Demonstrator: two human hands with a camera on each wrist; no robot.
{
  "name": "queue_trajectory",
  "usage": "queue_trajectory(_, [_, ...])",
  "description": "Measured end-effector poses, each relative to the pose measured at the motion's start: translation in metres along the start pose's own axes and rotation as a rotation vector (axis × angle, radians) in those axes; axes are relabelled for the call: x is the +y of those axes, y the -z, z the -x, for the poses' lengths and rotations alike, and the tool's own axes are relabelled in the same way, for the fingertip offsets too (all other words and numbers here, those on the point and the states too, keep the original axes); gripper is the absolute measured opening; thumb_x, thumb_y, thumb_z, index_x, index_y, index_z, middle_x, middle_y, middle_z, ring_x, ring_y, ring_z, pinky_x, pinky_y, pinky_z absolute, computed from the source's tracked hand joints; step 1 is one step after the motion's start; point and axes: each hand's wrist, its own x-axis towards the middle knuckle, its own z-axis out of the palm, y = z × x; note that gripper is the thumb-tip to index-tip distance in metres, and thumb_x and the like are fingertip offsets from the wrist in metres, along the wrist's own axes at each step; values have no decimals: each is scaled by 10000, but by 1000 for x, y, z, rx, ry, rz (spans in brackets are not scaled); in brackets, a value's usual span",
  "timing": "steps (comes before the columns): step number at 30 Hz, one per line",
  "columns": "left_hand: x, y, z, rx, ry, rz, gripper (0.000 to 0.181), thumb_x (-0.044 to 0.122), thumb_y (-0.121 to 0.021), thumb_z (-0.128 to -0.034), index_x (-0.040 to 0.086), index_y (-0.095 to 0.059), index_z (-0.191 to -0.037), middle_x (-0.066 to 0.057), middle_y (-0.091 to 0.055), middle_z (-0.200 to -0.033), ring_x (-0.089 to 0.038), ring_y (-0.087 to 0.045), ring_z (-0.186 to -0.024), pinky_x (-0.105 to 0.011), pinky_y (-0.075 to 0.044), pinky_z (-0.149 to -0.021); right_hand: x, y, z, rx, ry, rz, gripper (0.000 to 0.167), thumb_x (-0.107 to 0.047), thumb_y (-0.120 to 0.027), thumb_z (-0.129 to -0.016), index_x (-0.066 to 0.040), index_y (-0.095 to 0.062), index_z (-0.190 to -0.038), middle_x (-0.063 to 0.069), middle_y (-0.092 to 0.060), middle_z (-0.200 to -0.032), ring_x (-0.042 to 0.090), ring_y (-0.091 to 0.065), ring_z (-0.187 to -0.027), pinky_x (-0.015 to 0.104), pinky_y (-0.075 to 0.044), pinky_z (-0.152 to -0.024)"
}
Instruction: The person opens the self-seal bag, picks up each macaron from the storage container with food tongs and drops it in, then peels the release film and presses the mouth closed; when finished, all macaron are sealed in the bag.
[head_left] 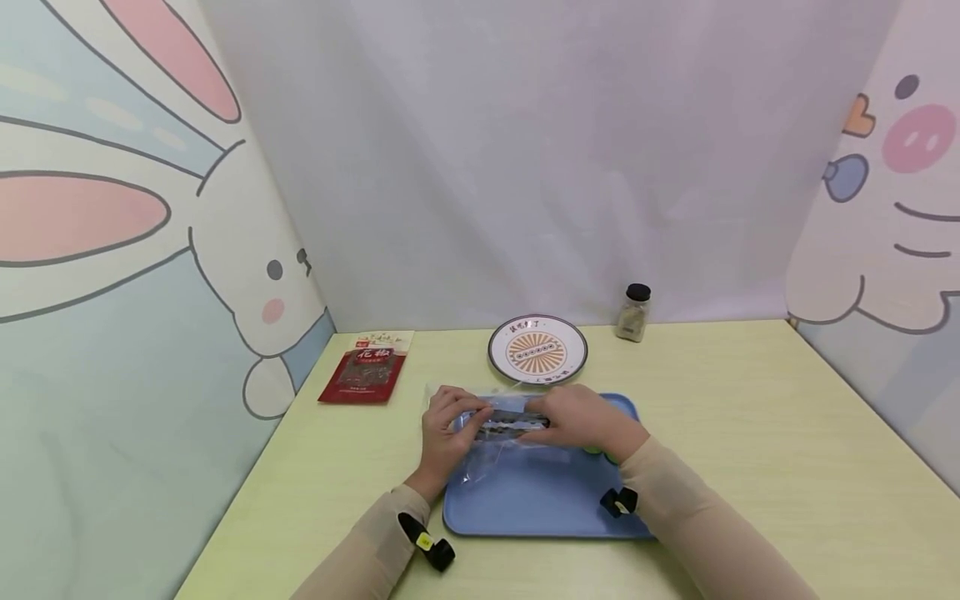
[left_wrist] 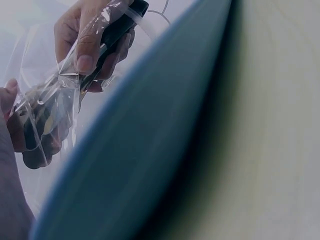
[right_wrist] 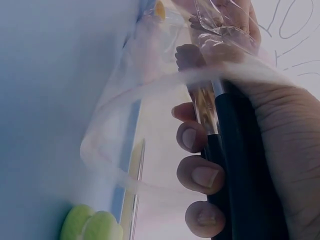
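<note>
Over the back part of the blue tray (head_left: 540,500) are black-handled tongs (head_left: 508,427) with metal arms and dark scalloped tips, partly inside a clear plastic bag (head_left: 480,468). My right hand (head_left: 583,417) grips the tongs by their handles, fingers curled round them in the right wrist view. On the other side, my left hand (head_left: 446,429) holds the bag near the tip end of the tongs, with the thumb and fingers bent. The plastic covers the tips (left_wrist: 37,150) in the left wrist view. How firmly the left fingers press on the tips is hidden.
Light green rounded pieces (right_wrist: 90,225) lie on the tray, mostly behind my right hand in the head view. Beyond the tray are a patterned plate (head_left: 537,350), a black-capped jar (head_left: 633,315) and a red spice packet (head_left: 366,372). Fabric walls surround the table.
</note>
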Motion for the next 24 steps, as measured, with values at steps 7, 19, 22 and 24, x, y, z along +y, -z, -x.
queue_trajectory(7, [-2, 0, 0, 4, -9, 7, 225, -19, -845, -754, 110, -780, -927, -26, -697, -856, -226, -592, -848, -380, -436, -819, 0, 1, 0, -33, -51, -25, 484, -665, -667, -857, -181, -658, -866, -129, -459, -588, 34, -406, -496, 270, -338, -487])
queue_trajectory(19, [-6, 0, 6, -1, 95, -44, 183, 34, -844, -789, 128, -787, -935, 2, -709, -863, -232, -583, -886, -380, -429, -821, 9, 20, 12, -82, -173, -56, 549, -762, -687, -756, -284, -665, -1024, -139, -549, -704, 60, -511, -601, 308, -432, -552])
queue_trajectory(22, [-6, -1, 7, -4, 110, -56, 178, 43, -844, -793, 143, -785, -928, 7, -706, -858, -222, -580, -883, -370, -425, -822, 13, 29, 18, -98, -215, -105, 631, -792, -699, -715, -294, -679, -1102, -132, -575, -762, 71, -533, -653, 317, -447, -598])
queue_trajectory(24, [-5, -1, 6, -6, 122, -62, 170, 39, -842, -794, 138, -785, -920, 3, -706, -852, -221, -578, -881, -366, -418, -819, 16, 35, 22, -108, -251, -126, 684, -807, -706, -689, -280, -681, -1125, -123, -585, -765, 77, -545, -658, 322, -452, -610])
